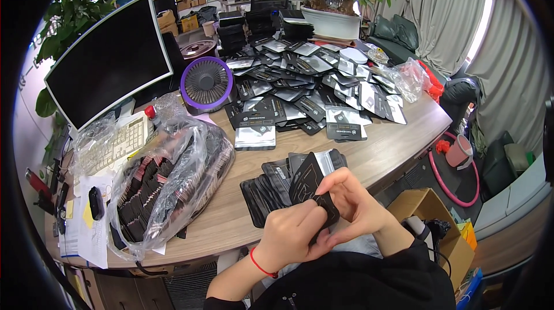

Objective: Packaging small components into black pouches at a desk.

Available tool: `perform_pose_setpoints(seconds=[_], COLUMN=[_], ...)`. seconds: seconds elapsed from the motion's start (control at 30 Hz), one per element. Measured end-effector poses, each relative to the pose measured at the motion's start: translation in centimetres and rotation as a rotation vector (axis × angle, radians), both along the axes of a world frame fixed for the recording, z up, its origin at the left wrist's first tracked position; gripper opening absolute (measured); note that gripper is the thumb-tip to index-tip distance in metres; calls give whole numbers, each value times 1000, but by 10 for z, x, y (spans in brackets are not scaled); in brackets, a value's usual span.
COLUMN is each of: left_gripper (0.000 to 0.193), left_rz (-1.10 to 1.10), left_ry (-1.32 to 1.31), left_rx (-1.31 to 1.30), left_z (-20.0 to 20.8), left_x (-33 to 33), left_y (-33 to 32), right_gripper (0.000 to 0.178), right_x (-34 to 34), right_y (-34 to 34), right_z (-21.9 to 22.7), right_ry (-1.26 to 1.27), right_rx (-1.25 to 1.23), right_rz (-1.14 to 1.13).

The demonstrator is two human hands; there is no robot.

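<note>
Both of my hands hold one small black pouch (pixel 307 182) just above the near edge of the wooden desk (pixel 398 143). My left hand (pixel 290 230), with a red string at its wrist, grips the pouch from below. My right hand (pixel 353 201) pinches its right side with the fingers curled over it. Right behind the pouch lies a fanned stack of similar black pouches (pixel 271 186). Further back, a wide heap of black and silver pouches (pixel 311 82) covers the desk.
A clear plastic bag of small dark and pink items (pixel 167 180) lies at my left. Behind it are a purple desk fan (pixel 206 84), a keyboard (pixel 118 143) and a monitor (pixel 107 59). An open cardboard box (pixel 430 212) and a pink hoop (pixel 459 168) are on the floor at right.
</note>
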State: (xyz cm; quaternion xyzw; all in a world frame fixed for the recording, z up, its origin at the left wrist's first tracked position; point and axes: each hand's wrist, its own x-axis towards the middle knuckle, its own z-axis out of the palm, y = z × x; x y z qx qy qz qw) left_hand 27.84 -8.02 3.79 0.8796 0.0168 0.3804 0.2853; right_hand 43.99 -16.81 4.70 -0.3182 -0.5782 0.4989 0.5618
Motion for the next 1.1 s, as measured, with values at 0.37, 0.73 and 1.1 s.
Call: perform_pose_setpoints(seconds=[0.37,0.73,1.1], left_gripper=[17,18,16], left_rz=[111,147,64], left_ry=[-161,-272,-266], left_rx=[187,251,15], left_z=[6,3,-5], left_x=[-1,-4,4], left_y=[14,21,20], right_gripper=[71,46,38], right_x=[-17,-37,-14], right_y=[4,16,29], right_z=[15,-12,-19], right_ry=[-297,-690,-657], right_rx=[81,653,749], right_rz=[-279,-520,-544])
